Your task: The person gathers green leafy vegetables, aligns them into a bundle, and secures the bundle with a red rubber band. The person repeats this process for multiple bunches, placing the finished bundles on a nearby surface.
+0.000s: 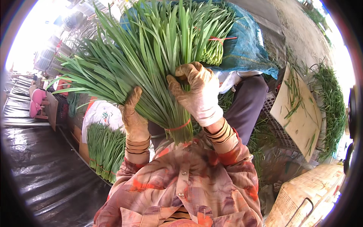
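A large bunch of Chinese chives (pixel 158 85) stands fanned out in front of my chest, its stem end bound by a red band (pixel 179 125). My left hand (pixel 133 117), in a stained glove, grips the left side of the bunch, the thumb lying over the leaves. On the right side, my gloved right hand (pixel 200 92) has its thumb and forefinger at the leaves, with the tips close together. Behind the bunch, more chives (pixel 214 51) tied with a red band lie on blue mesh cloth (pixel 245 48).
Tied chives (pixel 106 150) lie at my left beside a white sack (pixel 103 115) and black sheeting (pixel 45 170). On my right, a board (pixel 297 113) with loose leaves leans over a plastic crate (pixel 279 124). Chives (pixel 330 110) are heaped beyond it. A pink item (pixel 37 102) sits far left.
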Tool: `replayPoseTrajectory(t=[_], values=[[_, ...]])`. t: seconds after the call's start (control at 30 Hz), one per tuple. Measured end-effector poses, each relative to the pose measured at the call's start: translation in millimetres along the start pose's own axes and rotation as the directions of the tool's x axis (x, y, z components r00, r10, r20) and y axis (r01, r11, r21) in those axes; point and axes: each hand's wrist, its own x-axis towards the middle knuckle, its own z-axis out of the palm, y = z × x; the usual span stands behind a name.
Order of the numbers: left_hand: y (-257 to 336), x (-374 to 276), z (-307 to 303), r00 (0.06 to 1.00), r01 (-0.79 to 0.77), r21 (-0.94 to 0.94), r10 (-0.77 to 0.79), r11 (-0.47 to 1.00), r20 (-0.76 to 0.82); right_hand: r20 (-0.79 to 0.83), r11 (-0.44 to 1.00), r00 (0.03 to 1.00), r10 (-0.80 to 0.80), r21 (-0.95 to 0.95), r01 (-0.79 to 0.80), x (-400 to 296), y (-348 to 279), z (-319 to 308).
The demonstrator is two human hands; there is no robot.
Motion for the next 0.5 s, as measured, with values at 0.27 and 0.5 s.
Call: replayPoseTrajectory(t=[0.27, 0.5], values=[[-8.0, 15.7, -17.3, 0.999, 0.017, -0.119, -0.013, 0.993, 0.038, -0.055, 0.981, 0.994, 0.095, 0.172, -0.084, -3.8, 1.3, -3.0], [-5.1, 35.3, -29.7, 0.981, 0.101, -0.231, -0.058, 0.968, 0.184, 0.45, -0.018, 0.794, 0.41, 0.874, -0.486, -38.8, 3.2, -46.1]])
